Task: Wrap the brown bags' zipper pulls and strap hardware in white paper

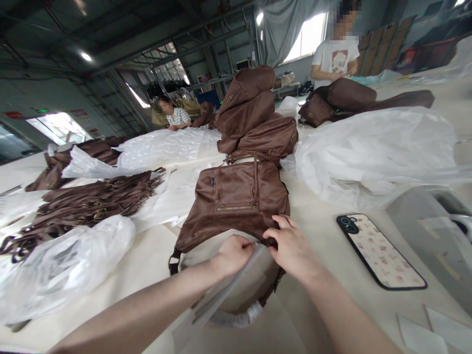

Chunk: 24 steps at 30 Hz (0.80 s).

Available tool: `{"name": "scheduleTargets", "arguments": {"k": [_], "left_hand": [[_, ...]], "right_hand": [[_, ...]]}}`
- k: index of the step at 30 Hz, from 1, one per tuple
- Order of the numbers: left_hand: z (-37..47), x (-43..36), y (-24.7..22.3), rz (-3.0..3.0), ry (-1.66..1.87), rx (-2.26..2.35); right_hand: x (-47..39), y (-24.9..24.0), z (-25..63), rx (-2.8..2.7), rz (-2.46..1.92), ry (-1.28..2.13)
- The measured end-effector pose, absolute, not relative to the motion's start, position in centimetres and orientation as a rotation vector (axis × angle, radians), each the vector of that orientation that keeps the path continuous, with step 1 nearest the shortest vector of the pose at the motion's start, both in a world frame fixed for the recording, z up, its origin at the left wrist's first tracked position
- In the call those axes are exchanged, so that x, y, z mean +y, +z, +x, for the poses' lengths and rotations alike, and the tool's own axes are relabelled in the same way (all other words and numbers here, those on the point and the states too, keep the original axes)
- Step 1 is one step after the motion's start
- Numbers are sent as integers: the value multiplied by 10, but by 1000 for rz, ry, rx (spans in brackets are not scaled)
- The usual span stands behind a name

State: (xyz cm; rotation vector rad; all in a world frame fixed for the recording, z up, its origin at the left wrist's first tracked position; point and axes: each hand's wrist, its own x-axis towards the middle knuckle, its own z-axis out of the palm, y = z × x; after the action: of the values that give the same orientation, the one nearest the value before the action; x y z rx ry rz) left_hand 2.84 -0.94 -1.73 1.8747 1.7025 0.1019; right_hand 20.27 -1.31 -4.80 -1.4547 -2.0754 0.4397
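Note:
A brown leather bag [236,189] lies on the table with its mouth toward me, showing a pale lining [254,280]. Over that lining my left hand [236,253] is closed in a pinch on a translucent plastic strip [232,282]. My right hand [291,246] grips the bag's edge near the zipper, thumb and index finger together and the other fingers bent over the leather. White wrapping [239,317] covers part of the strap at the bag's near side.
Stacked brown bags [250,108] stand beyond. A phone [381,253] and plastic wrap [379,147] lie right; brown straps [92,201] and a plastic bag [70,265] lie left. One person [335,59] stands at the back right, another [179,115] is farther left.

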Motion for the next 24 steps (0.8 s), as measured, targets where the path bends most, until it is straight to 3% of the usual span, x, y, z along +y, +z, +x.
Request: {"name": "scheduleTargets", "arguments": {"k": [12, 24], "left_hand": [[40, 8, -25, 1774, 91, 1646], [30, 9, -40, 1580, 396, 1540]], "right_hand": [[-15, -46, 205, -2088, -1453, 426], [-20, -32, 197, -1870, -1499, 420]]}}
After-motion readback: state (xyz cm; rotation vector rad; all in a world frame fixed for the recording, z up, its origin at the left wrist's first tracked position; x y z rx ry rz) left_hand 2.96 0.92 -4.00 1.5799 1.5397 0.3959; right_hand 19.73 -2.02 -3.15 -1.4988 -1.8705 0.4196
